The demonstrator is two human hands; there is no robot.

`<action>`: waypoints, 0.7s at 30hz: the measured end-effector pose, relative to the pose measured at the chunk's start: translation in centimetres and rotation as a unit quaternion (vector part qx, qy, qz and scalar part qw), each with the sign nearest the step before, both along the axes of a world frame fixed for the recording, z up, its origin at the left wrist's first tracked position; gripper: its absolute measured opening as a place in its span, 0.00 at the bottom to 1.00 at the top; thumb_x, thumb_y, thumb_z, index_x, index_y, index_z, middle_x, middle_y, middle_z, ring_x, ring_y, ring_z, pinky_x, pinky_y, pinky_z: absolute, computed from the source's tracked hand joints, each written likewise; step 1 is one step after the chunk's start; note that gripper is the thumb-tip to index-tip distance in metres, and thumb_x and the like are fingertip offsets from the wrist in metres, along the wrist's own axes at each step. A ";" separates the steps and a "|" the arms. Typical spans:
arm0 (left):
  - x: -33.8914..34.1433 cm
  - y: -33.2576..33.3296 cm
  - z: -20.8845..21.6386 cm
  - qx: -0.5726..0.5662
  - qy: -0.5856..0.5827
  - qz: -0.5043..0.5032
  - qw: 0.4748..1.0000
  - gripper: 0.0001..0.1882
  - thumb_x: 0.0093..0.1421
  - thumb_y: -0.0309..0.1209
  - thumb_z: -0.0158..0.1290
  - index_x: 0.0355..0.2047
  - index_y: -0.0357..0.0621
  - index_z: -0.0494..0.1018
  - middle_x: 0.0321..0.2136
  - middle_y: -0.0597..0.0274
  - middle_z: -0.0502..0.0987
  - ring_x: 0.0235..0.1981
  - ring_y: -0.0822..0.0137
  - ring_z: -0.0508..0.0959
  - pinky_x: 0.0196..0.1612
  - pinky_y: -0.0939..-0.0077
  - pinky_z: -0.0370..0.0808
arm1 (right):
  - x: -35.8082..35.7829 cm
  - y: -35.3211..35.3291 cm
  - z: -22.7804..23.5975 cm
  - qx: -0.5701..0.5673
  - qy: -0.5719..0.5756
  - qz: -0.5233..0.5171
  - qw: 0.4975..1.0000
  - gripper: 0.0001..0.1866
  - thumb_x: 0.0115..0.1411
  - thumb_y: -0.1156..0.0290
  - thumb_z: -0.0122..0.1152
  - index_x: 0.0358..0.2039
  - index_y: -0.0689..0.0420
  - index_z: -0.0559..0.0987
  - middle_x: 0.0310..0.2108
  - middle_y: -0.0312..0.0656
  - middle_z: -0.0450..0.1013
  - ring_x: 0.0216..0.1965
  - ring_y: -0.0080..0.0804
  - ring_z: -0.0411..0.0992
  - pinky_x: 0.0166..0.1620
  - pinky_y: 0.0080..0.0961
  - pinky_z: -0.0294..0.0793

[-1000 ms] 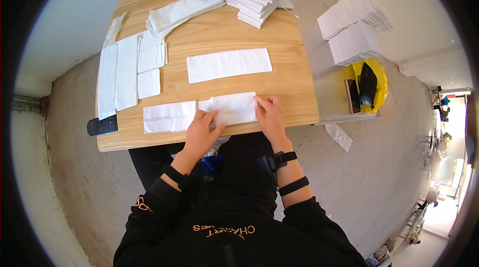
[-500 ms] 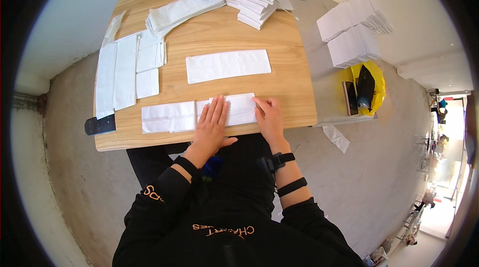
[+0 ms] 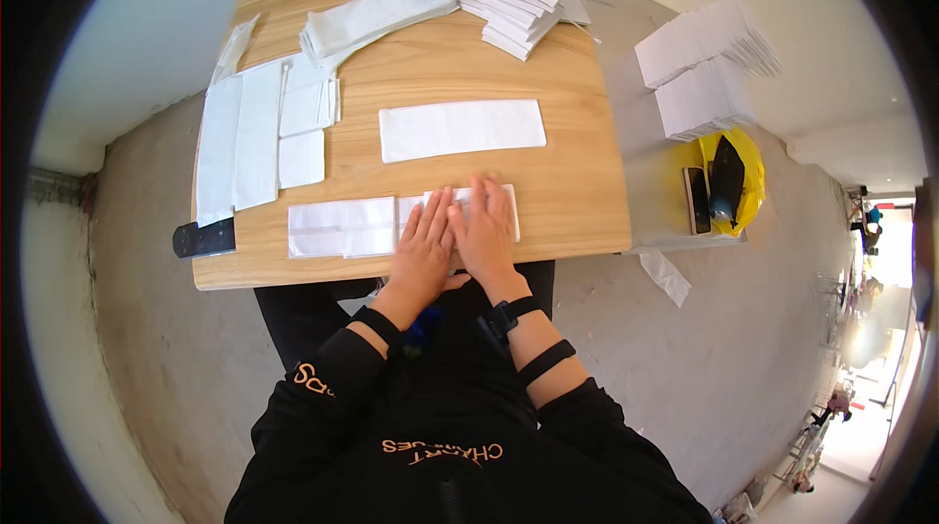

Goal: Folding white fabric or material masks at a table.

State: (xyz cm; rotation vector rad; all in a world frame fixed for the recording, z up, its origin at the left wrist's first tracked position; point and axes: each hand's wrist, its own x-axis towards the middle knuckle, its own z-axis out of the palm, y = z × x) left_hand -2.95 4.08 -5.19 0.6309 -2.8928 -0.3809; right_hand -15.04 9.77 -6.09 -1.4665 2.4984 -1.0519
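White strip [image 3: 510,206] lies under the left hand [image 3: 423,252] and right hand [image 3: 484,235], both flat with fingers extended, its long axis running left-to-right, its right end nearer the right hand.

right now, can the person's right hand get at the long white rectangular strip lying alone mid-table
Probably yes: the bare right hand rests on a flat white sheet, and only pale wooden tabletop shows between it and the long white rectangular strip.
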 end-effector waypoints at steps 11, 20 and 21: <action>0.4 -0.4 0.9 0.014 -0.050 -0.013 0.999 0.62 0.37 0.56 0.67 0.65 0.34 0.52 0.68 0.40 0.46 0.70 0.47 0.47 0.69 0.55 0.47 | 0.0 0.0 -0.9 0.075 0.040 -0.028 0.996 0.31 0.63 0.59 0.51 0.62 0.63 0.62 0.61 0.52 0.56 0.66 0.49 0.51 0.68 0.43 0.47; 9.7 -4.1 2.2 0.052 0.185 0.258 0.947 0.21 0.50 0.30 0.60 0.46 0.43 0.72 0.46 0.50 0.72 0.49 0.47 0.70 0.52 0.54 0.69 | 0.2 0.0 -0.5 0.104 0.076 -0.034 0.991 0.31 0.63 0.59 0.53 0.61 0.62 0.62 0.60 0.50 0.56 0.66 0.47 0.49 0.68 0.43 0.47; 11.5 -4.9 2.1 0.037 0.202 0.321 0.925 0.21 0.50 0.31 0.61 0.45 0.41 0.71 0.45 0.47 0.71 0.48 0.47 0.70 0.50 0.54 0.69 | 0.1 0.0 -0.5 0.105 0.085 -0.036 0.990 0.31 0.63 0.58 0.53 0.61 0.62 0.62 0.60 0.50 0.56 0.66 0.47 0.49 0.68 0.44 0.47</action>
